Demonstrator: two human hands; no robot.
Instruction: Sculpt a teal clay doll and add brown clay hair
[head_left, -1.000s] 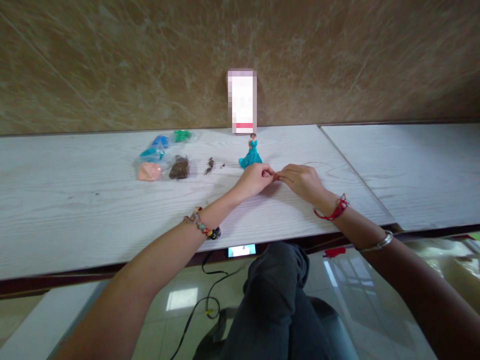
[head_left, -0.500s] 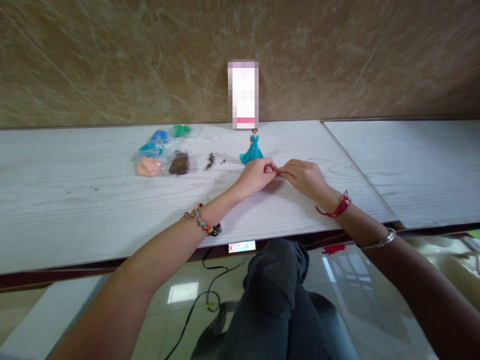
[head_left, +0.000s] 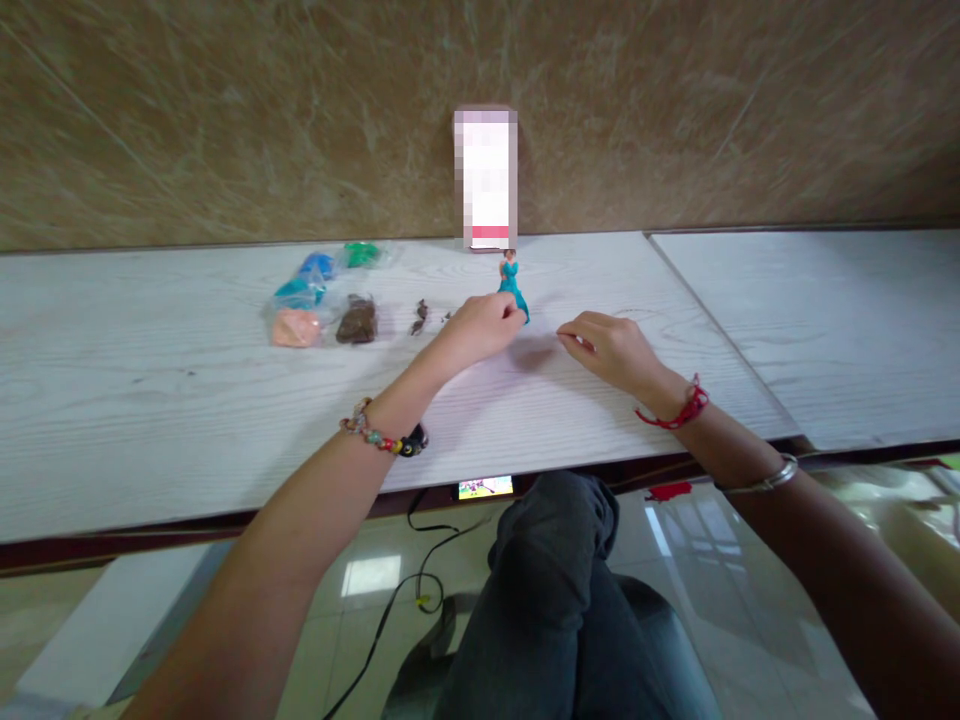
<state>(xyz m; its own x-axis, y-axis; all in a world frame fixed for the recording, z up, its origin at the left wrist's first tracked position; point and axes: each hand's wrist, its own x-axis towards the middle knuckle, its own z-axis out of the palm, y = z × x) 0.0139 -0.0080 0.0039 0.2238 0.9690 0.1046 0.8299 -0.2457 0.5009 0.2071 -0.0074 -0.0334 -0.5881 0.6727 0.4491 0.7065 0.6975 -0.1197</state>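
A small clay figurine (head_left: pixel 511 282) in a turquoise dress stands on the white table (head_left: pixel 637 270). My left hand (head_left: pixel 481 328) is right in front of it with curled fingers, covering part of the skirt. Whether those fingers touch the dress or hold anything is hidden. To the right, apart from the figurine, my right hand (head_left: pixel 611 347) hovers with thumb and forefinger pinched together. Anything at its fingertips is too small to name. Small dark brown clay scraps (head_left: pixel 420 317) lie left of my left hand.
Bagged clay lies at the left: brown (head_left: pixel 357 320), peach (head_left: pixel 295 328), turquoise (head_left: pixel 300 292), blue (head_left: pixel 318 265) and green (head_left: pixel 361 254). A phone (head_left: pixel 487 185) with a blurred screen leans against the marbled wall (head_left: pixel 225 120). Another lit screen (head_left: pixel 485 487) shows below the table's front edge.
The two hands were together at their fingertips and are now apart. My left hand has moved left, in front of the figurine's skirt. My right hand has stayed nearly in place.
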